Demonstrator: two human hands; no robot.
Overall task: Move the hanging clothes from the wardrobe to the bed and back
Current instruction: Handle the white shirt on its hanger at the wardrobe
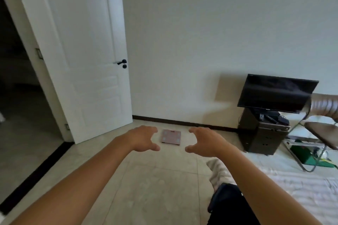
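Both arms reach forward over the tiled floor. My left hand [144,139] and my right hand [203,141] hover side by side with loosely spread fingers and hold nothing. The bed [301,192] with a white cover lies at the lower right. A dark garment [232,204] and a light garment [218,171] lie on its near corner, under my right forearm. No wardrobe shows in this view.
An open white door [87,56] stands at the left beside a dark doorway. A pink bathroom scale [171,136] lies on the floor by the wall. A black TV [276,93] sits on a dark cabinet [263,137], with a folding chair [321,133] at far right.
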